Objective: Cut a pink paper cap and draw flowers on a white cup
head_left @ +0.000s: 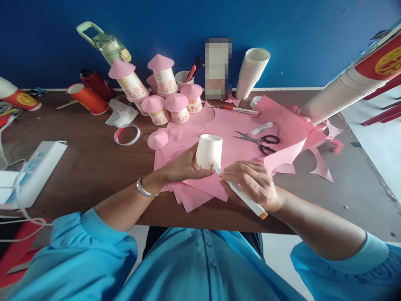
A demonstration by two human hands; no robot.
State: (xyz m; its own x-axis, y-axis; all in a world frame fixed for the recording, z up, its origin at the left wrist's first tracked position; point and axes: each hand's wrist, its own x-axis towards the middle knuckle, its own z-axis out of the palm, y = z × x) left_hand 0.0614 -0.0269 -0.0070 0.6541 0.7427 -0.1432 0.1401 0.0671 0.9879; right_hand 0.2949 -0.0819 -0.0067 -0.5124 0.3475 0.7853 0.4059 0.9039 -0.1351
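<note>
The person's left hand [184, 165] is curled around a white paper cup [209, 148], fingers behind its left side and thumb along its lower edge, holding it above the spread of pink paper [230, 125] near the table's front edge. The right hand [250, 182] is closed around a white marker [246, 198] with an orange end; the marker's other end meets or nearly meets the cup's lower wall, just beside a small brownish-yellow flower drawn there. Scissors [265, 140] with black handles lie with blades apart on the pink paper, next to a small clear tube [261, 128], and a red-and-white marker [242, 110] lies behind them. A loose pink cone [157, 140] sits left of the cup, near a roll of tape [127, 144]. Further back, decorated cups [166, 83] wearing pink cone roofs stand grouped, and a stack of white cups [250, 77] rises near the blue wall [291, 42].
</note>
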